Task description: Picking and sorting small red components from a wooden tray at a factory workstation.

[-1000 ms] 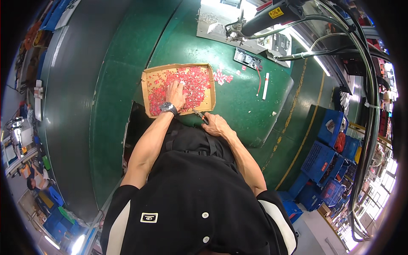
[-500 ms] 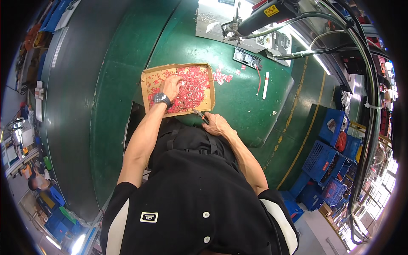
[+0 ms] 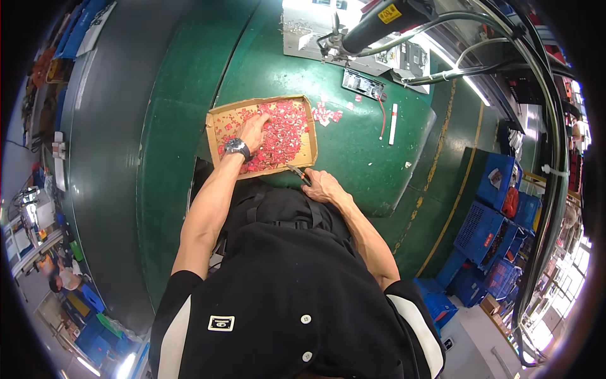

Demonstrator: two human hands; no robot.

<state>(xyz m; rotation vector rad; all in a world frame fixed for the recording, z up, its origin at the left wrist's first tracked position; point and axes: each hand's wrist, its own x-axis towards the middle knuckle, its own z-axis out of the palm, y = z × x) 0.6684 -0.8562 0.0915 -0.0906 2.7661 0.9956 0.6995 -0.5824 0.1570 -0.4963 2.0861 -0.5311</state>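
Note:
A shallow cardboard tray point(image 3: 214, 120) lies on the green table and holds several small red pieces point(image 3: 287, 129). My left hand point(image 3: 254, 130), with a dark watch on the wrist, reaches into the tray and rests on the red pieces, fingers spread toward the far side. Near the tray's front right corner my right hand point(image 3: 322, 187) grips a small pair of pliers point(image 3: 298, 173), whose tip points at the tray edge. A few loose red pieces point(image 3: 325, 114) lie on the table just right of the tray.
A white marker-like stick point(image 3: 392, 124) and a red wire point(image 3: 381, 117) lie to the right. A small dark device point(image 3: 363, 84) and a machine with a black cylinder point(image 3: 372, 28) stand at the back. Blue crates point(image 3: 489, 230) sit on the floor at right.
My left hand has slid farther up and left across the red pieces in the tray. My right hand with the pliers has stayed in place.

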